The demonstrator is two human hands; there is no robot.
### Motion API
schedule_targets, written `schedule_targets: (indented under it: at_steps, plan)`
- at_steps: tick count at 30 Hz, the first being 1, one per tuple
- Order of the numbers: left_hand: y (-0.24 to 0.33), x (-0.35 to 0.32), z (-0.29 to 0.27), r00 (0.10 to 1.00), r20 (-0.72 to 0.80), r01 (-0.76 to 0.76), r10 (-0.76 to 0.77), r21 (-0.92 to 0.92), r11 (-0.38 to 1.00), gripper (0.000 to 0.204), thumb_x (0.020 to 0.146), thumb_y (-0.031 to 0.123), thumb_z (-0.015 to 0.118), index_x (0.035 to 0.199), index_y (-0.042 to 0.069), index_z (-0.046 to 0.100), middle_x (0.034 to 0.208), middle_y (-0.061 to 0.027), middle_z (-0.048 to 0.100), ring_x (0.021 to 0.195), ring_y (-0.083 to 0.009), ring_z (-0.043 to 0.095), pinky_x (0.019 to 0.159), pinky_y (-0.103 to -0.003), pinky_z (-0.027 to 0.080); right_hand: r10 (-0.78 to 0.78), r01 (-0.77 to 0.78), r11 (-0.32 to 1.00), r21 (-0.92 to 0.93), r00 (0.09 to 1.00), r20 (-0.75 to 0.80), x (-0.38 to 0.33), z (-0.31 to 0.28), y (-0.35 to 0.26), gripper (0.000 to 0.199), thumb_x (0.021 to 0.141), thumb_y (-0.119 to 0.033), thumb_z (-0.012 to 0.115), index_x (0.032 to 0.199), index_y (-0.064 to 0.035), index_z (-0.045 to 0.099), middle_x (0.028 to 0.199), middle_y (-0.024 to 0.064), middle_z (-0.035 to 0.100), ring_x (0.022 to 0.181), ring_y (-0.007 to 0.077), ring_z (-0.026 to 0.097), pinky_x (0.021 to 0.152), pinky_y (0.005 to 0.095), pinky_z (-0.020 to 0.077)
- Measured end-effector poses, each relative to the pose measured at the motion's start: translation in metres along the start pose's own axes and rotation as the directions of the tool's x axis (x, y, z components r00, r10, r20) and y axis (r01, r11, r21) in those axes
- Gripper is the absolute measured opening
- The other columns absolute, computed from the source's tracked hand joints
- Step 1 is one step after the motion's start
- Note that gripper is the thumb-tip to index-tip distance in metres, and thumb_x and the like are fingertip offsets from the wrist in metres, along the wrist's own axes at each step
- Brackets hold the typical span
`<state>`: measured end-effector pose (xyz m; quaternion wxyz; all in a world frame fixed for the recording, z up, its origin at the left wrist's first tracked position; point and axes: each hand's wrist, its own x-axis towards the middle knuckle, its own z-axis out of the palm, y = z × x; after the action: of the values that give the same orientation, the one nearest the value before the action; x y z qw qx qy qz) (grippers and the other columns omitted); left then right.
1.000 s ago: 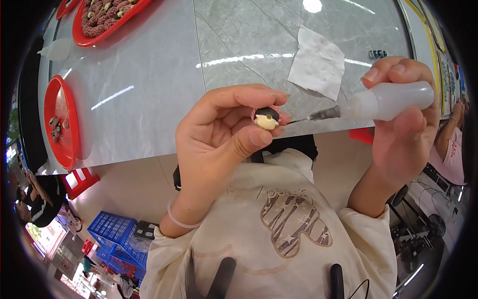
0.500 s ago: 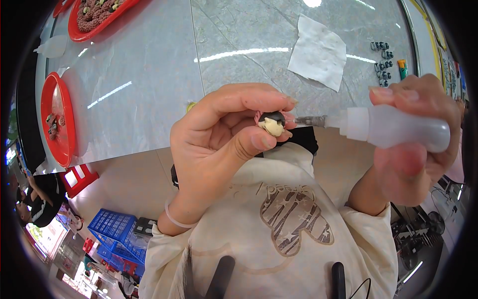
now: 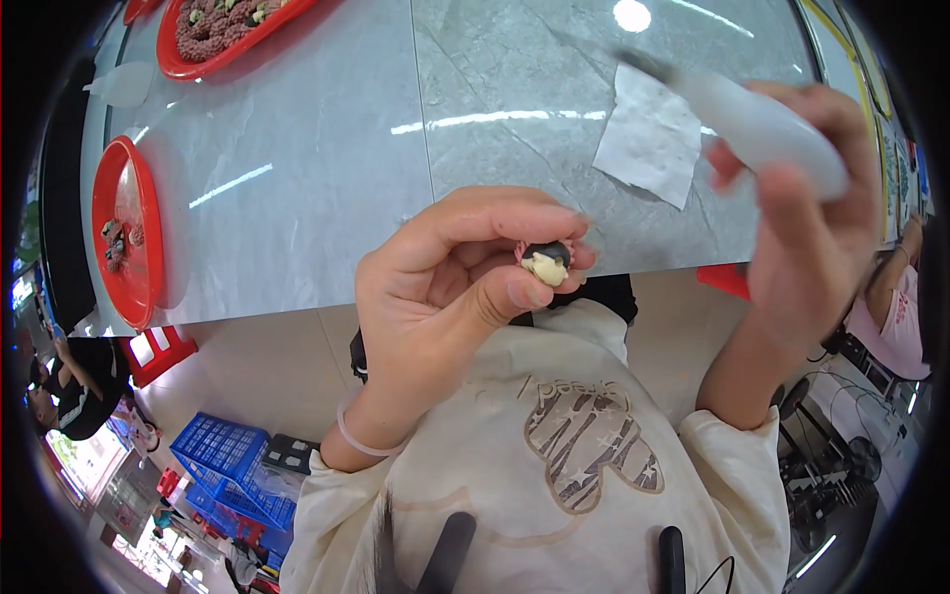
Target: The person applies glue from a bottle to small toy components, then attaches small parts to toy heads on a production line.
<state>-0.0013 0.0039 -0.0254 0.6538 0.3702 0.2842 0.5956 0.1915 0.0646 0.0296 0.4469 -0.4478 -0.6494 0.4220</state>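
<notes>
My left hand is raised close to the camera, pinching a small black, cream and pink piece between thumb and fingertips. My right hand grips a translucent white squeeze bottle with a thin metal nozzle. The bottle is lifted up and to the right, its nozzle pointing up-left, well apart from the small piece. A white square of paper lies on the grey table just behind the bottle.
A red tray with a few small parts sits at the table's left edge. Another red tray full of small pieces is at the far left. A blue crate stands on the floor. Another person's pink sleeve is at the right.
The bottle's nozzle was touching the small piece; my right hand has since lifted the bottle up and away to the right. My left hand stays in place.
</notes>
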Motion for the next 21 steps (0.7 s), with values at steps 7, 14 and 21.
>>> schedule_targets:
  at_steps: [7,14,21]
  plan:
    - [-0.004,0.003,0.013,0.997,-0.072,0.015,-0.01,0.06,0.998,0.023,0.078,0.006,0.061,0.097,-0.006,0.055,0.096,-0.0175,0.055,0.082,-0.0239,0.06,0.069,-0.03,0.053,-0.361,0.334,0.876,-0.347,0.933,-0.013,0.031,0.041,0.051,0.034,0.063,-0.002,0.065,0.093,-0.0053,0.052,0.077,0.0125,0.057,0.07,0.0269,0.057,0.06,0.0329,0.0452]
    - [-0.001,-0.001,0.011,0.993,-0.106,0.07,-0.059,0.104,0.992,0.025,0.077,0.01,0.064,0.096,-0.006,0.055,0.095,-0.0175,0.054,0.081,-0.0244,0.06,0.068,-0.031,0.054,-0.305,0.257,0.842,-0.474,0.952,-0.025,0.023,0.002,0.048,0.027,0.064,-0.001,0.066,0.09,-0.0009,0.057,0.081,0.006,0.059,0.066,0.0129,0.054,0.064,0.0238,0.0436]
    - [-0.007,0.001,0.007,0.996,-0.021,0.093,-0.091,0.101,0.991,0.027,0.076,0.006,0.064,0.098,-0.007,0.056,0.097,-0.0173,0.054,0.081,-0.0233,0.06,0.069,-0.029,0.053,-0.092,-0.016,0.681,-0.732,0.99,-0.106,0.01,-0.046,0.058,0.014,0.068,0.002,0.06,0.082,0.0006,0.058,0.078,0.0051,0.059,0.063,0.0126,0.053,0.061,0.0227,0.0419]
